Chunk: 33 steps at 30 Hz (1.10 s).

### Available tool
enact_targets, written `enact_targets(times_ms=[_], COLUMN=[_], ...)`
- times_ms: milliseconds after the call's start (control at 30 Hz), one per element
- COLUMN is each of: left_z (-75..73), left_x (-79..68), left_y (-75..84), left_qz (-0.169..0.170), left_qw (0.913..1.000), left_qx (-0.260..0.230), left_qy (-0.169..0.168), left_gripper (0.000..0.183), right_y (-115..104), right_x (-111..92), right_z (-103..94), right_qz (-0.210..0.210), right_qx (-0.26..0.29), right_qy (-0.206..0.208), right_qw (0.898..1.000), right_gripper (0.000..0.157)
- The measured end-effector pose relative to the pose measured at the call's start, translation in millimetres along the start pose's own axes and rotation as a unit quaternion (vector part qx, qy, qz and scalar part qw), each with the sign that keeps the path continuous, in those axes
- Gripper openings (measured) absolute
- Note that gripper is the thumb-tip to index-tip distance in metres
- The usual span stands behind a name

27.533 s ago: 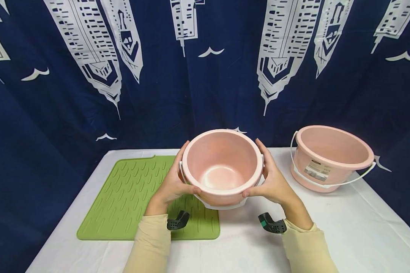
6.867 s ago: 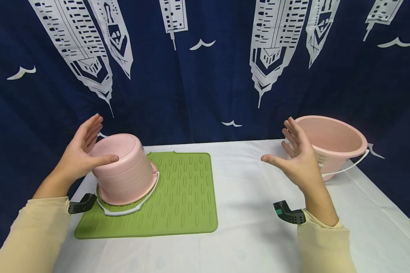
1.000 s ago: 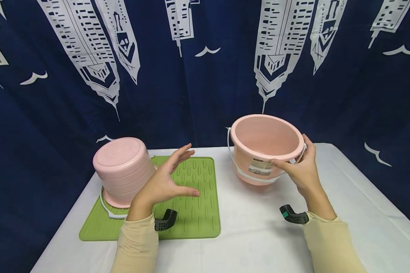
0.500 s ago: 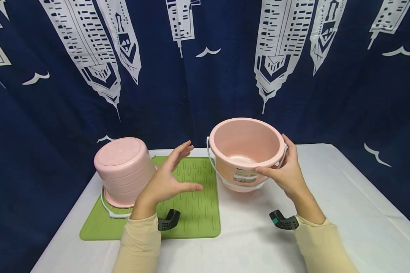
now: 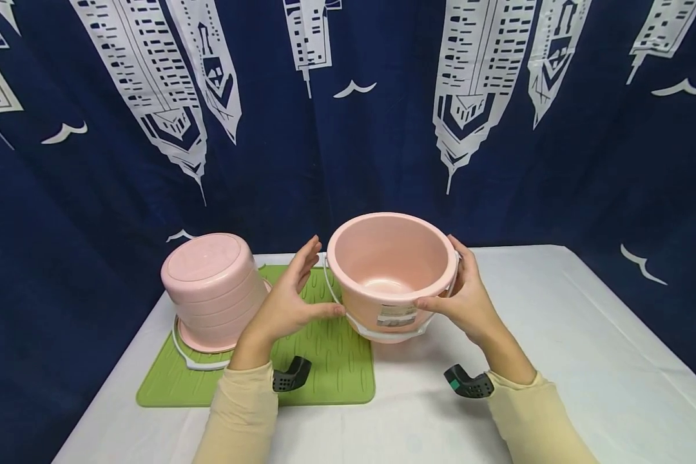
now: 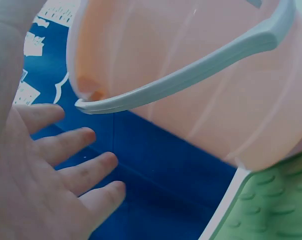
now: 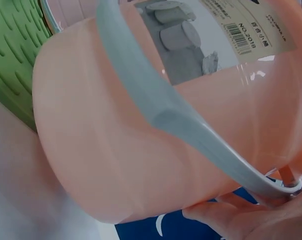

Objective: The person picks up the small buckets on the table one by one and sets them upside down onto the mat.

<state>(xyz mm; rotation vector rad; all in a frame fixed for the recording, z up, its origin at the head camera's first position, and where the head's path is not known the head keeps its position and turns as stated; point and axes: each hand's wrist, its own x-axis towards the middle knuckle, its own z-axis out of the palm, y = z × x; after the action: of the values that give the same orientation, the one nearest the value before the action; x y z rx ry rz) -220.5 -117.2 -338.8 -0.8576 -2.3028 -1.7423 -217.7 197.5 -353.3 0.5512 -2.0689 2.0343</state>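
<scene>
My right hand (image 5: 470, 303) grips a pink bucket (image 5: 394, 248) by the right side of its rim, thumb at the front and fingers behind. The bucket is upright, mouth tilted towards me, raised over the table beside the mat. Its white handle (image 5: 385, 335) hangs down in front, below a paper label (image 5: 397, 314). At the bucket's left side is my left hand (image 5: 284, 306), thumb and fingers spread; in the left wrist view its fingers (image 6: 86, 175) stand apart from the bucket wall. A second pink bucket (image 5: 209, 274) rests upside down on the green mat (image 5: 342, 370).
The ridged mat covers the left part of a white table (image 5: 557, 335). The upturned bucket's handle (image 5: 203, 365) lies on the mat at its front. A navy curtain (image 5: 371, 154) with white building prints hangs behind the table.
The first bucket went from both hands to upside down on the mat. Lately the right hand has brought the second bucket from the right towards the left hand, which has barely moved.
</scene>
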Motion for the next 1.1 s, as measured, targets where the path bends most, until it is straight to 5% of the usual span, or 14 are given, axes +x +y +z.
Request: enact_targets(times_ms=[367, 1100], left_z=[0.8, 4.2], left_x=[-0.2, -0.8], left_y=[-2.6, -1.5], left_qz=[0.011, -0.016], left_qw=[0.9984, 0.9984], left_qx=[-0.053, -0.053], left_qy=[-0.017, -0.014], left_gripper=[0.139, 0.146], right_y=[3.0, 4.4], right_x=[-0.6, -5.4], right_z=[4.0, 5.7], right_qz=[-0.009, -0.017], right_qx=[0.022, 0.067], right_qy=[-0.045, -0.097], right_qw=[0.999, 0.993], right_gripper=[0.125, 0.129])
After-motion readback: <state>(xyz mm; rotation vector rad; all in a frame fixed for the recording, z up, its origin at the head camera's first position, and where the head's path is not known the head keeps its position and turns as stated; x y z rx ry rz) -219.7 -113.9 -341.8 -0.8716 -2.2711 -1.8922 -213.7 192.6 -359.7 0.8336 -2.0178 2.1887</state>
